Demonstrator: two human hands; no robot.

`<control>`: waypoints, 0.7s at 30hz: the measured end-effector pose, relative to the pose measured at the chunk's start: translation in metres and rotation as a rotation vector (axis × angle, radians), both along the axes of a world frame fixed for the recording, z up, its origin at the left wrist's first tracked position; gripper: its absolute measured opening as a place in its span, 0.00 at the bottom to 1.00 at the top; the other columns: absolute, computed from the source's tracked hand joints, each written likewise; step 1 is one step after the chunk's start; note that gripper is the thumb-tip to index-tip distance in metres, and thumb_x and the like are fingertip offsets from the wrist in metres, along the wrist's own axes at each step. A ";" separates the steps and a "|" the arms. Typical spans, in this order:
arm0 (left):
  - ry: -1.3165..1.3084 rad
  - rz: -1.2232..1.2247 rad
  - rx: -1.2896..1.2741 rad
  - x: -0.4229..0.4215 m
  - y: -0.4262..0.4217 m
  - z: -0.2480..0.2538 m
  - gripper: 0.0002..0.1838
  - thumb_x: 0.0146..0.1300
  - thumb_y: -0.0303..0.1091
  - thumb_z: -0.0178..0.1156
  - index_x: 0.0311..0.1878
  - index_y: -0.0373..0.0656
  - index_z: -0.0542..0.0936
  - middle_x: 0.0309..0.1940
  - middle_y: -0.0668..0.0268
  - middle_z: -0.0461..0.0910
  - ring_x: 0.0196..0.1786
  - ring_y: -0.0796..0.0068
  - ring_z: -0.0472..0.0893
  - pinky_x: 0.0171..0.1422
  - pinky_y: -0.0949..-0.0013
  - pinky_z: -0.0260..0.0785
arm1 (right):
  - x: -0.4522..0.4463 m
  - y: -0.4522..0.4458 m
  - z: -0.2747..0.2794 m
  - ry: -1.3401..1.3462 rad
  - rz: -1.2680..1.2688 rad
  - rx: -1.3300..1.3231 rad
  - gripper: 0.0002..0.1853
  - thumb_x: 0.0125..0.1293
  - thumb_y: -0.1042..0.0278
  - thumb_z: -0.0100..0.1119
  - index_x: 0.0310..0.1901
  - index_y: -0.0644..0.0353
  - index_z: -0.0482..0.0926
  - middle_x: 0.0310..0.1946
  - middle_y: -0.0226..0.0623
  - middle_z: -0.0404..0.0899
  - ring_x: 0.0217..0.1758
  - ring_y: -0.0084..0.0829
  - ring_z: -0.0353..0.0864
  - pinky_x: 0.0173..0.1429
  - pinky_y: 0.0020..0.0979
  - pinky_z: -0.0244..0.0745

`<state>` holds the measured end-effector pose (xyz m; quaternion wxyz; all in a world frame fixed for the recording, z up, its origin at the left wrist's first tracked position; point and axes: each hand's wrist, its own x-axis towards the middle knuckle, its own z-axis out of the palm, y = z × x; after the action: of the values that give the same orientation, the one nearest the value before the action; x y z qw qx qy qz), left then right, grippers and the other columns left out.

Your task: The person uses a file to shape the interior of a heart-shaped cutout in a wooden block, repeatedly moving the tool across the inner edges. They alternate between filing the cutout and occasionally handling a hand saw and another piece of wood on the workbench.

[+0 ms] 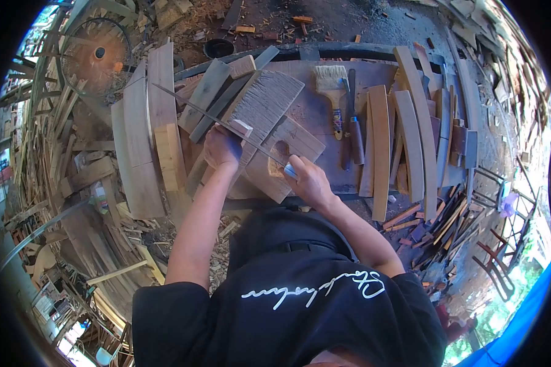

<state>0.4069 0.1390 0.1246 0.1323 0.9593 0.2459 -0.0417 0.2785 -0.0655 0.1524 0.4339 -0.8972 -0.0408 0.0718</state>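
Observation:
My right hand (310,180) is closed around the pale blue handle of what looks like a handsaw (193,105). Its long thin blade, seen nearly edge-on, slants up to the left past my left hand. With fingers curled, my left hand (221,148) grips a small wood block (240,127), which the blade meets or crosses; exact contact is unclear. Under both hands lie a rough-grained board (268,98) and a paler board (300,144) with a dark, rounded hollow. Grey wood strips (207,92) lie beyond my left hand.
On the workbench (315,110) are a wide paintbrush (330,92) and a dark-handled chisel-like tool (356,134). Curved wood pieces (379,153) stand at the right, and long planks (142,140) at the left. A round fan (98,53) is at the far left; offcuts litter the floor.

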 end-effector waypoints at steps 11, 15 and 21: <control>-0.078 -0.011 -0.045 -0.001 -0.003 0.001 0.27 0.74 0.47 0.39 0.41 0.37 0.83 0.43 0.48 0.83 0.49 0.44 0.82 0.55 0.48 0.71 | -0.026 -0.028 0.029 0.141 -0.009 -0.014 0.12 0.64 0.66 0.65 0.39 0.59 0.70 0.32 0.47 0.77 0.38 0.53 0.81 0.40 0.49 0.75; -0.081 0.017 -0.014 -0.001 0.000 -0.004 0.27 0.74 0.48 0.39 0.40 0.37 0.83 0.43 0.48 0.84 0.49 0.44 0.82 0.55 0.48 0.72 | 0.012 0.002 0.011 0.008 0.033 -0.037 0.12 0.63 0.67 0.65 0.41 0.59 0.70 0.33 0.48 0.77 0.39 0.53 0.81 0.42 0.50 0.74; -0.037 0.044 -0.082 0.003 0.002 -0.007 0.27 0.74 0.48 0.38 0.42 0.37 0.83 0.45 0.47 0.83 0.51 0.44 0.81 0.56 0.48 0.71 | -0.048 -0.068 0.049 0.159 0.053 -0.084 0.13 0.65 0.64 0.64 0.43 0.61 0.72 0.31 0.47 0.76 0.36 0.51 0.81 0.39 0.48 0.76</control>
<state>0.4099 0.1406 0.1179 0.1770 0.9480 0.2627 -0.0312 0.2303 -0.1338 0.2010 0.3958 -0.9046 -0.0268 0.1558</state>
